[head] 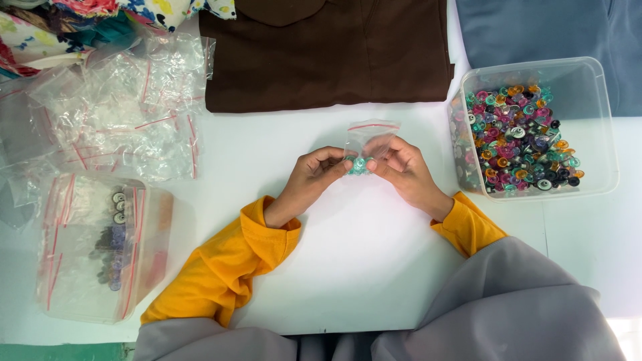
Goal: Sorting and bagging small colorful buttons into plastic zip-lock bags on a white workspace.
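Over the middle of the white table (361, 267), my left hand (309, 180) and my right hand (404, 170) meet around a small clear zip bag (370, 136) with a red seal strip. Both hands pinch its lower part, where a few teal button-like pieces (359, 164) sit between the fingertips. The bag's top stands up above my fingers. Both arms wear yellow sleeves.
A clear plastic tub (588, 100) at the right holds several multicoloured small pieces (518, 140). At the left lie a heap of empty zip bags (127, 107) and a clear container (80, 281) with filled bags. Brown cloth (328, 53), blue cloth (548, 27) and floral fabric (100, 13) lie along the far edge.
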